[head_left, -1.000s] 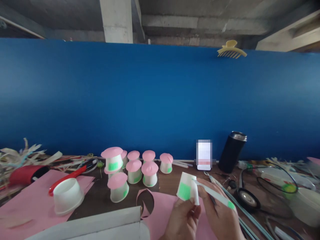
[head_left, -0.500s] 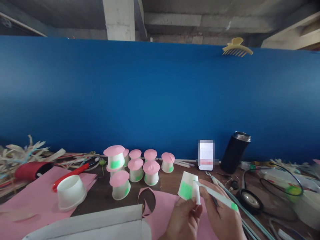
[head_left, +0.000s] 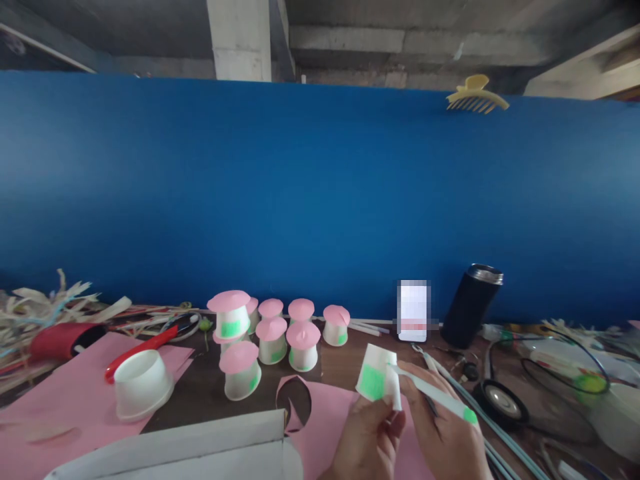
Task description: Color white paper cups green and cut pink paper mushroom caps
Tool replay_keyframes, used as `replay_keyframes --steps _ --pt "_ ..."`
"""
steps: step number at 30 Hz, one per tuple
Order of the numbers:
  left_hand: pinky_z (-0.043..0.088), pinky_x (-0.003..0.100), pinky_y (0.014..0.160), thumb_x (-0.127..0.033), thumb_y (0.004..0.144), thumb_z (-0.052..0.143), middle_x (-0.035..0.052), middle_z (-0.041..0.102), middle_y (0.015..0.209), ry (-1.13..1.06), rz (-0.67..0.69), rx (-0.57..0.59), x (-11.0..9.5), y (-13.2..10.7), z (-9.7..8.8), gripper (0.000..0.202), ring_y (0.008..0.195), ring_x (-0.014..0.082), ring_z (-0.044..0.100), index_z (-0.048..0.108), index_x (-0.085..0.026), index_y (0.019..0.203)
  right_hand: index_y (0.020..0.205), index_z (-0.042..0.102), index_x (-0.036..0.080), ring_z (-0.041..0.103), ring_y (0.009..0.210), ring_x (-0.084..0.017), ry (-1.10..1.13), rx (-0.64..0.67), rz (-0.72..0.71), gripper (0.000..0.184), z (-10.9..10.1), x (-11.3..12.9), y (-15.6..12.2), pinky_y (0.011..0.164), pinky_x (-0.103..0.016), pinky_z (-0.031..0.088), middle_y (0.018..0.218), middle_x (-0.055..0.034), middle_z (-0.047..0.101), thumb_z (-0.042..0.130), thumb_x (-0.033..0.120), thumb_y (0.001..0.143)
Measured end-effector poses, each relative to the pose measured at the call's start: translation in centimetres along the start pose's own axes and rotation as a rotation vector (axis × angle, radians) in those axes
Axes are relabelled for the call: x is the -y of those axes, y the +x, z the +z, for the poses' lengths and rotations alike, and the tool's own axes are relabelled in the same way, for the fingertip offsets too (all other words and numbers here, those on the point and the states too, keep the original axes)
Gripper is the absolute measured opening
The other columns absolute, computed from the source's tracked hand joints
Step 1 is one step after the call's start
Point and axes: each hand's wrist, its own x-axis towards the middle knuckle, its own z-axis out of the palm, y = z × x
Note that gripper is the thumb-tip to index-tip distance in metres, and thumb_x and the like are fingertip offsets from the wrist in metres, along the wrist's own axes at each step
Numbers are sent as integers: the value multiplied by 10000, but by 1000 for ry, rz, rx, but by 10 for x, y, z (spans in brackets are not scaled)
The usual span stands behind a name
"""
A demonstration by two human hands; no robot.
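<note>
Paper (head_left: pixel 373 381), pinched low by the left hand (head_left: pixel 367 432) above the pink sheet (head_left: pixel 327 403), calls for light, even strokes of the marker (head_left: pixel 434 392) (tip near the paper's right edge) pinched in the right hand (head_left: pixel 449 430).

Room b/w pink-topped cups (head_left: pixel 303 333) & held cup (head_left: pixel 373 380); phone (head_left: pixel 413 310), btl (head_left: pixel 470 308) block rear R.

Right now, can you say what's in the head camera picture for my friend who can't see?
The left hand holds a piece of white paper with a green patch, while the right hand holds a white marker to it. Farther back stand pink-topped white cups, a phone and a dark bottle, before a blue wall.
</note>
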Motion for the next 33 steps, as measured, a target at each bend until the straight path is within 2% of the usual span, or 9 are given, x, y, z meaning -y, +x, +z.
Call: replay_keyframes --steps 14,21,26,33 --pt "496 229 699 -90 631 775 44 682 775 -18 -15 2 -2 0 0 184 694 113 610 704 -124 797 1032 635 215 674 950 -242 30 30 16 211 1 1 -1 829 -385 537 986 -68 729 472 311 938" --pt "485 218 659 -90 579 807 36 668 744 -22 -17 -36 -3 -1 5 231 665 105 593 690 -123 775 1044 628 218 679 942 -249 22 9 -5 210 0 -1 -5 801 -392 544 988 -79 728 472 316 942" --pt "477 227 678 -89 526 829 9 620 675 -38 -10 -37 -4 1 5 245 681 121 587 661 -145 695 1067 618 197 665 975 -280 33 -59 -9 230 -2 -1 -5 810 -424 529 1013 -116 713 476 330 944" --pt "444 209 650 -132 531 842 18 628 757 22 -9 3 -1 5 1 319 681 101 539 691 -135 812 1098 612 212 644 1015 -263 75 -13 -25 213 0 -2 -6 846 -412 500 1063 -92 701 485 278 939"
